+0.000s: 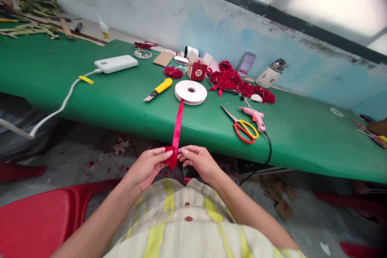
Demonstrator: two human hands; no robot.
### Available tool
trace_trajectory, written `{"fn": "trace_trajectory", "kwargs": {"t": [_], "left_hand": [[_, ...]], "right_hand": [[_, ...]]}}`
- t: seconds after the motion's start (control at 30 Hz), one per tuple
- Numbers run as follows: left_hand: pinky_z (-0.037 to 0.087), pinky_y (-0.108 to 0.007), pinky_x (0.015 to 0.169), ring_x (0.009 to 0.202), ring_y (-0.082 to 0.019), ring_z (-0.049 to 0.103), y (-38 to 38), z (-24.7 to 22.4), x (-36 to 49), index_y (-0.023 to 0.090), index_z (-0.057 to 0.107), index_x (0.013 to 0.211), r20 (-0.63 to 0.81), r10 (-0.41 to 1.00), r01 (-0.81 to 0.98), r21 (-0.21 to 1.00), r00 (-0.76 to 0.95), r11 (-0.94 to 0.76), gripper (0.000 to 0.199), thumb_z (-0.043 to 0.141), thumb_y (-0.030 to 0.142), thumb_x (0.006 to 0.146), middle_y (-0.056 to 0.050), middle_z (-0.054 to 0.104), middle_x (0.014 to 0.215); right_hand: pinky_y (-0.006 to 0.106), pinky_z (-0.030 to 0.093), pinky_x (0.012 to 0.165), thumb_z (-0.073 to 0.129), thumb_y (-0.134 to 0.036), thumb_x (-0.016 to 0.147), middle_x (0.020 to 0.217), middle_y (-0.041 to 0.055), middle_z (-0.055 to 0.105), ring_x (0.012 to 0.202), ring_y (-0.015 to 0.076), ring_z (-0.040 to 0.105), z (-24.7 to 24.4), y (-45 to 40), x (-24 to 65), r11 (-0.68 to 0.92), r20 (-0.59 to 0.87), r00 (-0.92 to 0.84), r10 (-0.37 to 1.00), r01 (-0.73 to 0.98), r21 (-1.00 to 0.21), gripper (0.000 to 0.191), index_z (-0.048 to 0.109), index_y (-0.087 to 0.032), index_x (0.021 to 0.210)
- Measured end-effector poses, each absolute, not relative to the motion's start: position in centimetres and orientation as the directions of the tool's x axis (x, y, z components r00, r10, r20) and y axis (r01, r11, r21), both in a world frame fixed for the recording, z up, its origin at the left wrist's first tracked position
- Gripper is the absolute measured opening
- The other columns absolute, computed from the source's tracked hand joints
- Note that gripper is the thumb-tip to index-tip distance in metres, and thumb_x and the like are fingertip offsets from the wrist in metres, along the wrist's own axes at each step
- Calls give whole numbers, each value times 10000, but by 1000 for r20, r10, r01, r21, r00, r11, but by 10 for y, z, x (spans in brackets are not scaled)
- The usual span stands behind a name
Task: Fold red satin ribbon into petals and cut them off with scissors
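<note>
Red ribbon (178,124): center of the frame, a flat strip running pretty much straight from the spool down to the hands, long axis near vertical with a slight lean to the lower left.
Red band (171,158): lower middle, right at the ribbon's bottom end, the strip lying over it. Can't tell if it's the same piece folded or a separate one.
Left hand (151,164): the nearer one, thumb and fingers pinched on the band from its left side.
Right hand (199,160): fingers loosely curled at the ribbon's right edge; can't tell if they actually grip it.
White spool (191,96): lying flat, straight up the frame from the hands.
Yellow cutter (159,88): just left of the spool, blade toward lower left.
Scissors (242,125): right of center, beside a pink glue gun (255,117).
Green tabletop (305,133): spans the middle of the frame, front edge just above the hands.
Red flowers (225,78): heaped upper right of center.
Room: scuffed wall (127,8) up top, red chair (33,221) lower left.
</note>
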State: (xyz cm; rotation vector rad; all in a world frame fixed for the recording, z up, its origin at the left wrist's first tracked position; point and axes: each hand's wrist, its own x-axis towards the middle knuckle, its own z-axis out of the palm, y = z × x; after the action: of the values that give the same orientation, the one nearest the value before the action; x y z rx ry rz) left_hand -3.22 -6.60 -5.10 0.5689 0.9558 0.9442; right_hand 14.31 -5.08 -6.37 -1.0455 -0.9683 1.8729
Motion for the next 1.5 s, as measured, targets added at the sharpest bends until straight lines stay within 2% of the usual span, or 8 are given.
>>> {"fn": "trace_trajectory", "kwargs": {"t": [0.1,0.37,0.63,1.03,1.3,1.5], "left_hand": [[476,-247,747,721,-138,632,-63,-48,-31,110,733,844,-431,870,-404,771,238,492,150,706,184,717,-75,725,771],[480,-259,735,724,-141,618,-64,-57,-34,123,726,881,-428,865,-440,744,263,502,166,699,151,720,-87,715,841],[492,-256,684,738,-155,627,-78,-55,-35,134,716,903,-511,825,-425,709,241,563,189,701,196,726,-96,715,847],[480,-240,701,696,-125,621,-86,-59,-26,154,704,815,-429,901,-463,786,68,409,138,734,181,683,-35,708,771],[471,-273,755,750,-149,615,-86,-59,-27,140,730,868,-440,890,-398,800,121,449,199,735,227,688,-72,720,815],[466,-289,790,771,-162,617,-86,-64,-28,131,738,855,-463,871,-442,755,163,484,193,733,234,691,-84,723,807]], "right_hand": [[233,432,536,746,-342,629,630,19,641,568,113,574,-59,-48,137,-427,-347,-367,863,-162,-890,300,688,-118,819],[221,403,476,777,-339,574,508,-12,607,440,82,511,-63,-51,130,-442,-364,-333,870,-195,-876,273,647,-126,684],[219,420,496,755,-289,622,532,2,627,473,92,541,-67,-53,129,-402,-312,-326,892,-263,-877,199,663,-131,701],[267,490,586,790,-267,584,610,13,655,527,104,577,-69,-55,129,-471,-347,-364,865,-347,-811,211,676,-129,696],[246,495,560,795,-252,584,593,11,651,516,96,576,-70,-55,129,-496,-352,-392,850,-374,-784,209,682,-123,704],[238,492,551,800,-258,578,572,1,638,497,86,558,-69,-55,129,-506,-361,-397,844,-366,-781,213,684,-126,699]]}}
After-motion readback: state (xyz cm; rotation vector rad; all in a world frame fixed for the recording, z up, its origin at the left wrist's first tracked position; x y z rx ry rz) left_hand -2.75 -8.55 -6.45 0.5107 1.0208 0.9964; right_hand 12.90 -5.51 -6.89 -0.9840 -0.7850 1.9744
